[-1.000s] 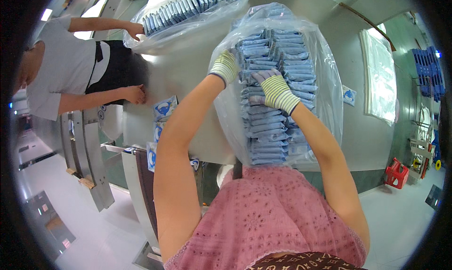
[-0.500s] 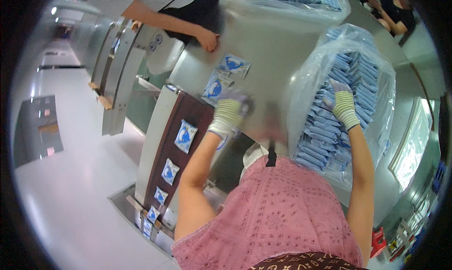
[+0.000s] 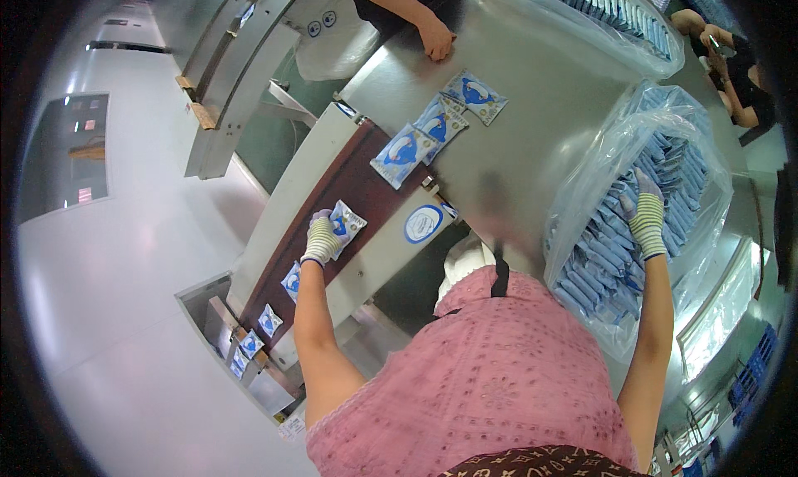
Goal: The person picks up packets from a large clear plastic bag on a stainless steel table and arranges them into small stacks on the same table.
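My left hand (image 3: 322, 239), in a striped glove with lilac fingertips, is at the left edge of a blue-and-white packet (image 3: 347, 226) on the dark red conveyor belt (image 3: 307, 218). Its fingers look closed on that edge, though they are partly hidden. My right hand (image 3: 646, 218), gloved alike, rests on rows of blue packets (image 3: 600, 253) inside a clear plastic bag (image 3: 573, 165). Its thumb and fingers are apart. Three overlapping packets (image 3: 439, 126) lie where the belt meets the metal table (image 3: 515, 165).
Smaller-looking packets (image 3: 269, 320) sit farther down the belt. Another person's hand (image 3: 435, 40) is at the table's far left side. A second packet-filled bag (image 3: 611, 16) stands at the back. Another person (image 3: 731, 70) is at far right.
My left hand has moved from the packets at the table's edge back down to one on the belt. Another packet has joined those at the belt's end. My right hand stays on the bagged rows.
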`<state>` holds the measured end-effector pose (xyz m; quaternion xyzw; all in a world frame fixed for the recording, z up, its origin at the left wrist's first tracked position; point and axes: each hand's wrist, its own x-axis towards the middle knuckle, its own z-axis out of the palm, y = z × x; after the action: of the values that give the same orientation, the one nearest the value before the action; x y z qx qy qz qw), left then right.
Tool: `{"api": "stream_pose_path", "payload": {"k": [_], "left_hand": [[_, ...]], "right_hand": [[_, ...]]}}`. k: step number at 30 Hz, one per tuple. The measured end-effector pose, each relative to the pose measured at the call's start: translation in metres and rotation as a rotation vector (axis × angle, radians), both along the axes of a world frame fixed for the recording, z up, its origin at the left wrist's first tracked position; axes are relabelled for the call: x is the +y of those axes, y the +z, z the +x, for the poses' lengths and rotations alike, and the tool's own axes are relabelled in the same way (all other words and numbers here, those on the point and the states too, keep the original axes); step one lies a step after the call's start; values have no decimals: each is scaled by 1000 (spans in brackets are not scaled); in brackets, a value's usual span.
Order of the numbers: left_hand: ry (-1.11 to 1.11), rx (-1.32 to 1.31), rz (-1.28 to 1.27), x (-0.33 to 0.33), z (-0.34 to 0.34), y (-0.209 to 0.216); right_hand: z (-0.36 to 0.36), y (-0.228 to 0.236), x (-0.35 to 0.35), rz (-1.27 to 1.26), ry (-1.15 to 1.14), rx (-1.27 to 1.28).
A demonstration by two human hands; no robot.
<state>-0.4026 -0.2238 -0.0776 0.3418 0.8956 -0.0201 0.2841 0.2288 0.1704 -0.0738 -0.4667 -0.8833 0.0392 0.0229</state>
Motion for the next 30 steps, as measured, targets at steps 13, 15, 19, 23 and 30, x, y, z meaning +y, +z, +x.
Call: {"api": "stream_pose_path", "payload": {"k": [13,15,19,23,30], "left_hand": [[-358,-182,304,291,40,-61],[-335,-184,186,315,53,-65],[-521,51,132,313,103,-36],[-1077,246,266,259,174,-59],[-846,-1,244,374,152,-18]], "right_hand": [[-7,-3,6,-84,-90,-45],[-8,-1,2,-21,-66,-20],[-12,5,-1,-24,-96,-9],[-16,10,-8,-27,-96,23],[-12,8,-3,-11,-75,44]]}}
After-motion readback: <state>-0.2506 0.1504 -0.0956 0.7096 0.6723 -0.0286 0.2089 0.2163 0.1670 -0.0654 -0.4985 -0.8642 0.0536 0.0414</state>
